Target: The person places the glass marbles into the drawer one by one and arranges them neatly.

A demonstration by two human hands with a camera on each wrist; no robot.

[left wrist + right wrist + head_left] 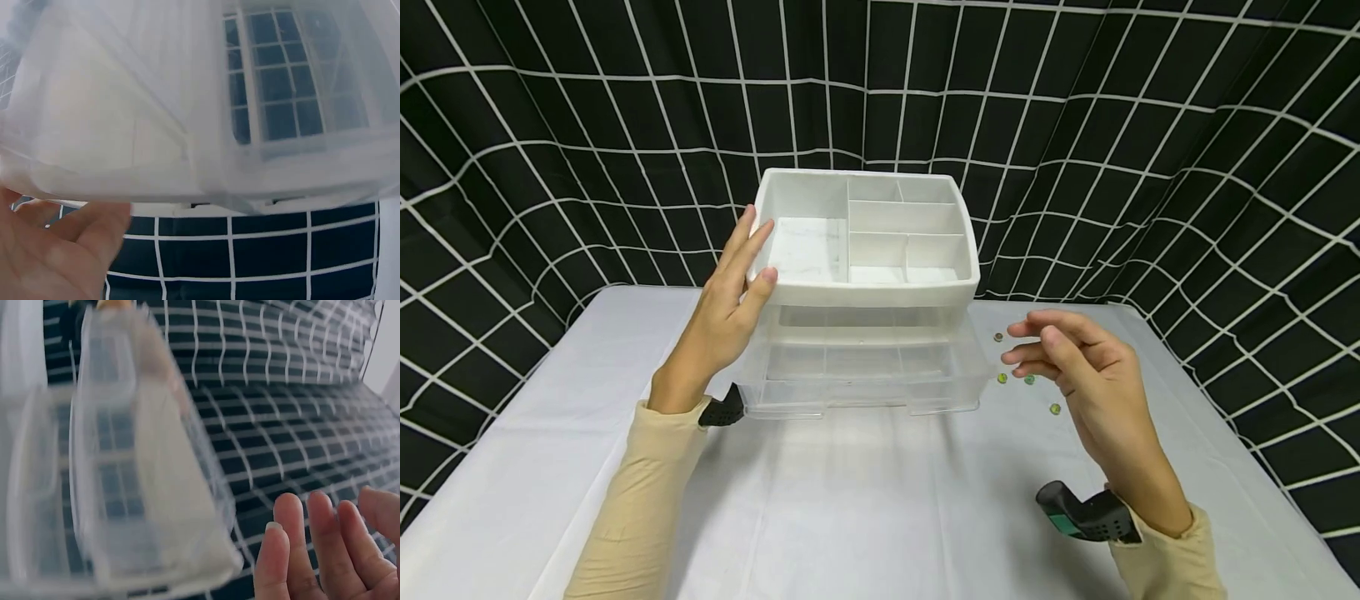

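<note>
A white desktop organizer [872, 294] stands on the cloth-covered table, its top tray divided into several compartments with nothing in them. Beneath the tray are see-through plastic drawers [865, 393]. My left hand [715, 317] rests against the organizer's left side, fingers nearly straight and thumb at the tray's front corner. In the left wrist view, that hand [69, 250] shows beside the clear plastic. My right hand [1097, 375] is raised to the right of the organizer, fingers loosely bent and nothing between them. Small greenish marbles [1055, 409] lie on the table near its fingertips.
A white cloth [850, 517] covers the table. Black fabric with a white grid [1075, 150] hangs around the back and both sides. A black wrist device [1090, 512] is strapped to my right wrist, with another [724, 407] on the left.
</note>
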